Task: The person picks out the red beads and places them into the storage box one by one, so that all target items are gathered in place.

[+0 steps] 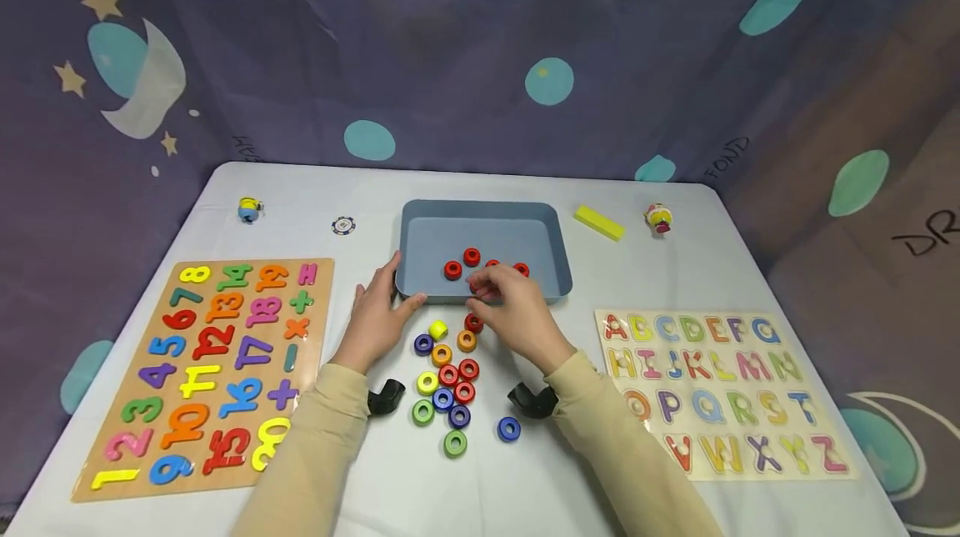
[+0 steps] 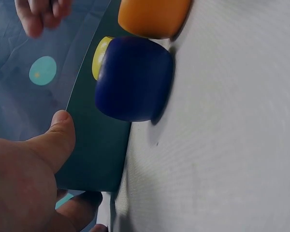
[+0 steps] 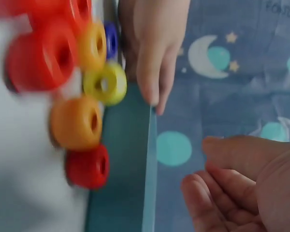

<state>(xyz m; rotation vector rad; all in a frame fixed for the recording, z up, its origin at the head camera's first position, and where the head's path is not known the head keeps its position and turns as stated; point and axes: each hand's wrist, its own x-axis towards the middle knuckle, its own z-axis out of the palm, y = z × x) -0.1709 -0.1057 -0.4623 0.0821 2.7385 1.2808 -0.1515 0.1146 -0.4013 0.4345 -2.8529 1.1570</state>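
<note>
My left hand (image 1: 375,316) holds the front left corner of a grey-blue tray (image 1: 480,224), its thumb (image 2: 63,137) at the front rim and the fingers along the side. Several red rings (image 1: 452,270) lie inside the tray. Over the front rim hovers my right hand (image 1: 513,308), fingers loosely bent; in the right wrist view nothing shows between thumb and fingertips. It partly hides some red rings in the head view. In front of the tray lie loose rings: a red ring (image 1: 473,323), an orange ring (image 1: 467,341), a yellow ring (image 1: 438,328) and a dark blue ring (image 1: 423,343).
More rings, including a green ring (image 1: 454,444), spread toward me between my forearms. A number board (image 1: 315,287) lies left, an alphabet board (image 1: 720,358) right. Behind are a yellow block (image 1: 598,223), a poker chip (image 1: 343,225) and two small figures (image 1: 250,209).
</note>
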